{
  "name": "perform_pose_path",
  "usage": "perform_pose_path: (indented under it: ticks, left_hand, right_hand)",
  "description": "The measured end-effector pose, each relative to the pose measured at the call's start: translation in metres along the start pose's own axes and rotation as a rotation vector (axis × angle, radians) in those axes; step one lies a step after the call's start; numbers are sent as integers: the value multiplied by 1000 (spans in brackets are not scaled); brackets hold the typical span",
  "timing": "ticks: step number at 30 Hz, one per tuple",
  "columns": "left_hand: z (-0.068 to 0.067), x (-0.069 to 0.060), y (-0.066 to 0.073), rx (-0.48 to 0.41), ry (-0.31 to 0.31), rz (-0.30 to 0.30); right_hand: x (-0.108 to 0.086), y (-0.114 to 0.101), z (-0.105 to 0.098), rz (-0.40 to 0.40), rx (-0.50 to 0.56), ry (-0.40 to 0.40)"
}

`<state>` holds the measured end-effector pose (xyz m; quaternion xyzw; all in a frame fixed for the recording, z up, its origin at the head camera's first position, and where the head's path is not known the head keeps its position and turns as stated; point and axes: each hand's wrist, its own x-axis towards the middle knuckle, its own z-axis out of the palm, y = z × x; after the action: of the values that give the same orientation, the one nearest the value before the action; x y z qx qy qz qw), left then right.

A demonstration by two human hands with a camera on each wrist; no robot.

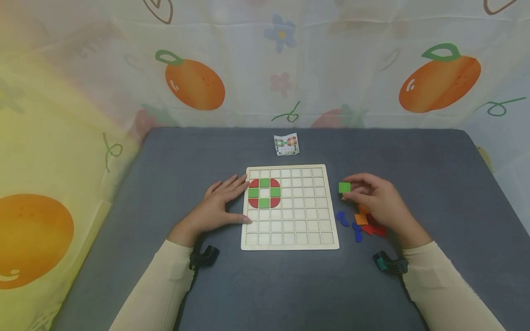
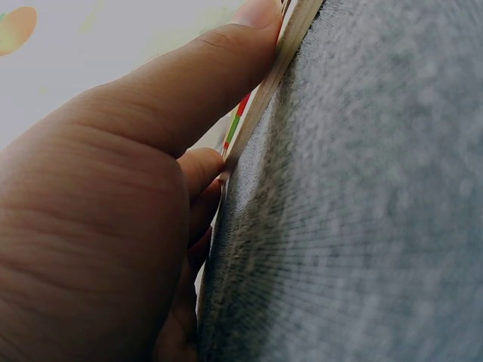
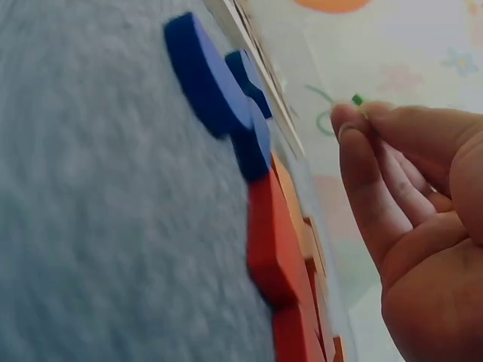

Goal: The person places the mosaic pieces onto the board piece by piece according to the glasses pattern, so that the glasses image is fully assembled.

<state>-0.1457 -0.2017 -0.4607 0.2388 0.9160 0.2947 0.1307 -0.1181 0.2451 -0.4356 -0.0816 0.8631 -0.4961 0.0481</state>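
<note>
My right fingers [image 1: 364, 177] are pinching the probably light, stiff tile [image 1: 344, 187] by its edge, my straight left fingers [image 1: 237, 191] touching the board [image 1: 299, 214].

I'm reading board [image 1: 290, 247] as pale matt wood. Table [image 1: 265, 289]: grey cloth, rough, fuzzy up close. Green tile [image 1: 344, 187], blue pieces [image 3: 205, 79], red pieces [image 3: 273, 234]: smooth, matt. Card [image 1: 286, 144] looks like creased paper. Backdrop [image 1: 331, 87]: thin printed cloth, wrinkled. Sleeves [image 1: 153, 282]: soft matt cloth. Wrist cameras [image 1: 204, 257]: dark plastic.
</note>
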Motion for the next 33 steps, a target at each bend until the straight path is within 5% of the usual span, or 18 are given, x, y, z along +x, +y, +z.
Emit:
perform_pose_path:
  ticks: [9,17,33]
  left_hand:
    - [0,-1,-1,-8,2,4]
    - [0,-1,-1,1,1,2]
    - [0,1,-2,7,5,9]
  right_hand:
    - [10,-10,18,-12,242,-35]
    - [18,-17,35,-86,26,-6]
    - [42,-37,78,-173,-57,-84]
